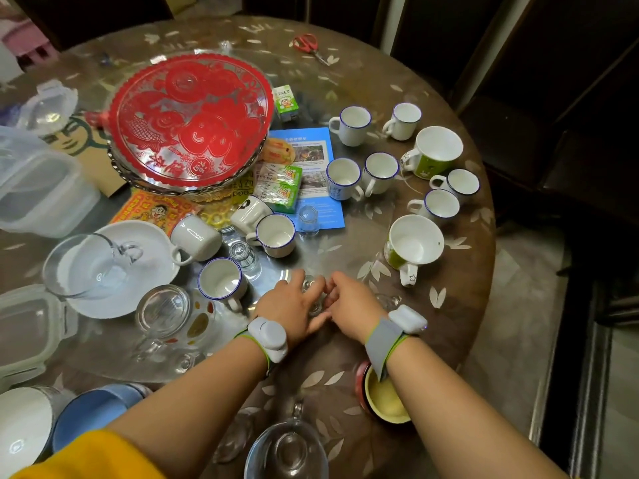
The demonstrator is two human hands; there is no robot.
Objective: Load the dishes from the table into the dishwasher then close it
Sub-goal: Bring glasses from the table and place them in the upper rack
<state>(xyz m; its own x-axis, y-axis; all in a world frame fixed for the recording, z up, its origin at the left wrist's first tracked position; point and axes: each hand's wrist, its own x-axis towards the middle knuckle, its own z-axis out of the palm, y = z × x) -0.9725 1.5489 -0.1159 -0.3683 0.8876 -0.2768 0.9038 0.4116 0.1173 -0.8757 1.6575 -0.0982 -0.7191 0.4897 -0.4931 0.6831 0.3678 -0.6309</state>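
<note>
My left hand (294,302) and my right hand (349,302) meet at the near middle of the round table (460,305), both closed around a small clear glass (311,288) that shows between the fingers. Several white blue-rimmed mugs (352,124) stand to the right and behind, with two green-and-white mugs (415,248). One more blue-rimmed mug (221,283) stands just left of my left hand. A white bowl (145,243) holding a glass cup (86,267) lies to the left. No dishwasher is in view.
A big glass platter with a red paper-cut (190,122) fills the table's back left. Plastic containers (38,188) line the left edge. Snack packs (280,183), a blue leaflet (311,157) and scissors (307,44) lie around. Near me stand a glass jug (283,447), a yellow-lined bowl (387,399) and a blue bowl (93,413).
</note>
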